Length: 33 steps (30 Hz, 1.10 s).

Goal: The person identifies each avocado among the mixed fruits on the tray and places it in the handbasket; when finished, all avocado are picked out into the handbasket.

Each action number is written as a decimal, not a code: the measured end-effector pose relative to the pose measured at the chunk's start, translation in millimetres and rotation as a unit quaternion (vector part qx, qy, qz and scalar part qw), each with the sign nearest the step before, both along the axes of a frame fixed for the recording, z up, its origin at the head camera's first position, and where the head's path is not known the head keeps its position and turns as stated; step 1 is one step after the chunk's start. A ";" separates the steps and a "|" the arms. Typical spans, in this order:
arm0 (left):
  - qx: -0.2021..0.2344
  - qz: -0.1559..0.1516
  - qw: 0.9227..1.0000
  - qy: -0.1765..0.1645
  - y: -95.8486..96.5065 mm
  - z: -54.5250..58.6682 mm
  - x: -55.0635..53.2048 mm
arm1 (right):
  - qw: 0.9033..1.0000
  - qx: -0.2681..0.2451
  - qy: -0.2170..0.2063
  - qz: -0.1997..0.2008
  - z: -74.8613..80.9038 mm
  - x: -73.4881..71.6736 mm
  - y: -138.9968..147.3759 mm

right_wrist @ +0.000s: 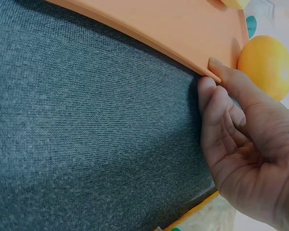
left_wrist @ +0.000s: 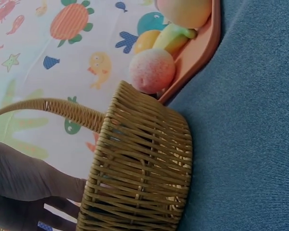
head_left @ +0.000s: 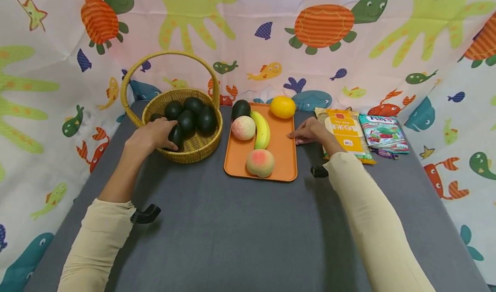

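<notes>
My left hand [head_left: 152, 135] reaches over the left rim of a yellow woven basket [head_left: 193, 155], its fingers around a dark green avocado [head_left: 176, 138] inside. Several more avocados [head_left: 187, 121] lie in the basket. In the left wrist view the basket wall [left_wrist: 139, 168] hides the fingertips. With thumb above and fingers below, my right hand [right_wrist: 253, 139] pinches the right edge of an orange tray [right_wrist: 183, 36]. On the tray [head_left: 283, 154] are a dark avocado [head_left: 241, 109], a speckled peach [head_left: 243, 128], a banana [head_left: 261, 130], a lemon [head_left: 283, 107] and a larger peach [head_left: 260, 163].
Right of the tray lie a yellow food packet [head_left: 345, 132], a green-and-white packet [head_left: 383, 132] and a small purple wrapped sweet [head_left: 383, 153]. A cloth printed with sea animals [head_left: 240, 33] hangs behind and beside the grey table [head_left: 240, 231]. The basket's tall handle [head_left: 170, 52] arches upward.
</notes>
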<state>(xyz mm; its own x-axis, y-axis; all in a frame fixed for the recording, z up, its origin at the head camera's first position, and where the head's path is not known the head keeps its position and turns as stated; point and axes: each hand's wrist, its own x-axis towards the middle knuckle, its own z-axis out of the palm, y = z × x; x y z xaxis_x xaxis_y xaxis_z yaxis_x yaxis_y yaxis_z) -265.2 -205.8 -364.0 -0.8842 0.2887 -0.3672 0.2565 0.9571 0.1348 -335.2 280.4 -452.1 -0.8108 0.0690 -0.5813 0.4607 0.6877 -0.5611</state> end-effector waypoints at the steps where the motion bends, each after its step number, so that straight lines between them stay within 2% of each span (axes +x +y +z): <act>1: 0.000 0.003 1.000 0.000 0.0 0.2 0.6 | 1.000 0.000 0.002 -0.002 0.3 0.5 0.2; 11: -0.009 -0.003 1.000 0.020 4.5 9.2 3.9 | 1.000 0.007 0.009 0.000 4.4 3.7 2.0; 18: -0.002 -0.024 0.998 0.061 14.6 21.2 10.7 | 1.000 -0.005 0.010 0.012 5.4 5.4 0.9; 22: 0.017 -0.041 0.996 0.080 30.7 31.4 12.5 | 1.000 -0.002 0.011 0.008 6.2 4.6 1.8; 25: 0.036 -0.053 0.993 0.095 44.9 34.5 10.6 | 1.000 -0.004 0.009 0.005 4.6 2.8 2.6; 33: 0.080 -0.082 0.986 0.121 88.8 35.9 -7.1 | 1.000 -0.003 0.002 -0.007 -2.1 -0.7 1.3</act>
<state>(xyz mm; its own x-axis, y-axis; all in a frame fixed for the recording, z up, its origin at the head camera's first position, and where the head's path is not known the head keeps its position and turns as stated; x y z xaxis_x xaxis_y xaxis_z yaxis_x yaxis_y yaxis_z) -272.2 -117.0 -328.1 -0.8774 0.4715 -0.0889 0.4487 0.8720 0.1959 -335.9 281.7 -454.2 -0.8117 0.0763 -0.5791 0.4681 0.6781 -0.5667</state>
